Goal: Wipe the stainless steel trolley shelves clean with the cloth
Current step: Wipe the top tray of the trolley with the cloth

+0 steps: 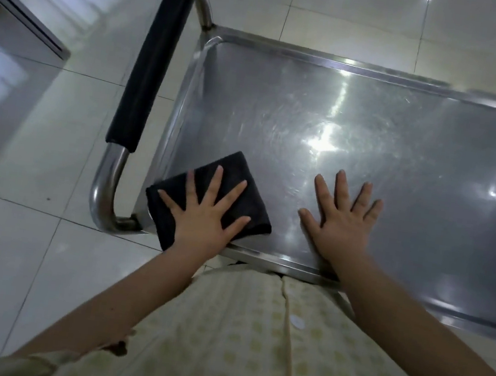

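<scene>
Cloth: the dark folded cloth (235, 165) sits in the near left corner of the trolley's top shelf (403, 151), and its near edge hangs over the rim (262, 257).
Left hand: our left hand (202, 213) lies flat on the cloth with the fingers (214, 183) spread straight. It's pressing down, not gripping.
Right hand: our right hand (342, 225) is flat on bare steel just right of the cloth. Those fingers (342, 191) are open too and hold nothing.
What could go wrong: nothing pinches the cloth, so a quick sideways push could let it slide out from under the palm or drop off the near edge. We're also leaning on the shelf with both hands, so if this thing rolls, a hard stroke could shove it away from us. The shelf looks smeary under the glare, and one pass probably won't clear it.
In the way: the raised rim will make the corner fiddly. The handle (153, 61) with its black grip stands right beside the left edge, so knuckles may bump it.
Around: pale tiled floor (23, 158) and our yellow patterned shirt (253, 330). There's also some grey furniture edge (26, 19) at far left, too blurred to name.
Lower shelves: we can't see them from up here.
</scene>
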The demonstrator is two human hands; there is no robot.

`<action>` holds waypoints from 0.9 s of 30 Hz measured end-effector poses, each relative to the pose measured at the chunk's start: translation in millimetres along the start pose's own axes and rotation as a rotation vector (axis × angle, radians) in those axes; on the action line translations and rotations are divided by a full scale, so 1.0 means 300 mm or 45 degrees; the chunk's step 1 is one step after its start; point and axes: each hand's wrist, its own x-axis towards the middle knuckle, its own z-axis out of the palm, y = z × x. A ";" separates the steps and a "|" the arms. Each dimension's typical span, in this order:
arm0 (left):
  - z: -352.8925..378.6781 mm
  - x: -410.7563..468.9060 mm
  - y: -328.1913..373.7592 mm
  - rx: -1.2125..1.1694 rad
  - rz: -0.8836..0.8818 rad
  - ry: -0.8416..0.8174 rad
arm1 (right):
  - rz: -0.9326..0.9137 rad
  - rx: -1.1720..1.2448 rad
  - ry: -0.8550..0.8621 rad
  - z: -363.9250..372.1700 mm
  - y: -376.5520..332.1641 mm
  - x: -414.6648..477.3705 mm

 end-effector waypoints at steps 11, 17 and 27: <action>-0.213 0.421 -0.068 0.112 0.088 0.013 | 0.014 0.033 0.006 -0.019 -0.031 0.048; -0.164 0.324 -0.074 0.088 0.158 0.021 | 0.029 0.025 0.000 -0.021 -0.037 0.058; -0.065 0.124 -0.096 0.056 0.036 -0.003 | 0.014 0.012 0.002 -0.020 -0.038 0.057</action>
